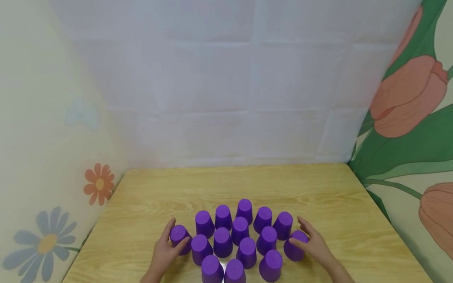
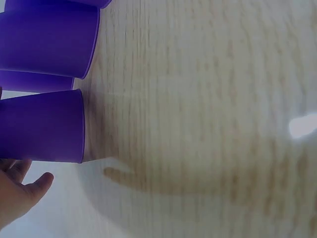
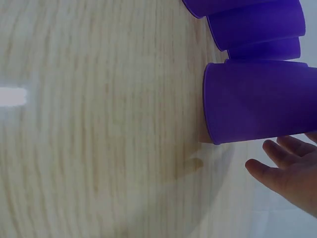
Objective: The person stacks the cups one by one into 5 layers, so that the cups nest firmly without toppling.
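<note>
Three upturned purple cups point(image 1: 270, 267) stand nearest on the table point(image 1: 113, 243). Beyond them, the left hand point(image 1: 165, 249) holds the leftmost cup point(image 1: 179, 236) between thumb and part-open fingers; the right hand point(image 1: 318, 247) lightly holds the rightmost cup point(image 1: 296, 251) likewise, its lower fingers spread. Ten more cups point(image 1: 222, 237) fill the middle and far side. Neighbours sit close, so a light, even grip and flat rims would best avoid knocking them.

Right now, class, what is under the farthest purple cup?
The farthest purple cup stands upside down on the wooden table. Wood shows behind it, but the patch beneath and anything inside are covered.
</note>
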Tool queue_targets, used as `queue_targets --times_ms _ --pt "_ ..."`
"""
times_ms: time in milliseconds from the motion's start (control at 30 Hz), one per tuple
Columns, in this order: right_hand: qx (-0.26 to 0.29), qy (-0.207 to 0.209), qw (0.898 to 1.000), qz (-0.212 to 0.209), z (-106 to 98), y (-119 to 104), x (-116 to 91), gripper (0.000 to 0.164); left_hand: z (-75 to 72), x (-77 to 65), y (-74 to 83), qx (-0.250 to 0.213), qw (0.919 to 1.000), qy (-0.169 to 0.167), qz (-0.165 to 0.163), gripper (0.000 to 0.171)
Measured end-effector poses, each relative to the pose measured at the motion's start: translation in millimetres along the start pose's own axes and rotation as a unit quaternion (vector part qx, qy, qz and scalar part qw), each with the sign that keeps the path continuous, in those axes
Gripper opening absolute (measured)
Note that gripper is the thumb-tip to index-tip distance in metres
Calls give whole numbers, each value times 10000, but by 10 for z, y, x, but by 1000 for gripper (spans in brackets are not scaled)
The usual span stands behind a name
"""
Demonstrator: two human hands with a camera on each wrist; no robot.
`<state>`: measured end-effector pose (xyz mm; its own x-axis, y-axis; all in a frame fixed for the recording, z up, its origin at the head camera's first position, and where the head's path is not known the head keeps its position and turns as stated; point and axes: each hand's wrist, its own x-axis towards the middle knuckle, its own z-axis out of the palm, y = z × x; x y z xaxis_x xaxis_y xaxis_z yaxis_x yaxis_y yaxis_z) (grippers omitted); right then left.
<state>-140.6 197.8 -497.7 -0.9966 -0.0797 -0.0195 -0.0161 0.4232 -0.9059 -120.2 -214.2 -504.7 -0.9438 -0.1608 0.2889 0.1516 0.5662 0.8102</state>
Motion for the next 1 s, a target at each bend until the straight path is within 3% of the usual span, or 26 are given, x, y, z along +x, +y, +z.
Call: queue_targets --times_ms 333,733,1000 --pt "44 322 9992 -214 92 70 -66 71 39 -26 6 -824 9912 178 -1017 60" --pt "589 979 9934 -60 184 85 -204 54 56 -45 -13 -1415 9796 79 -1425 59" --pt "680 1183 9906 -46 211 137 -260 50 47 -35 -20 -1315 9796 42 -1519 59"
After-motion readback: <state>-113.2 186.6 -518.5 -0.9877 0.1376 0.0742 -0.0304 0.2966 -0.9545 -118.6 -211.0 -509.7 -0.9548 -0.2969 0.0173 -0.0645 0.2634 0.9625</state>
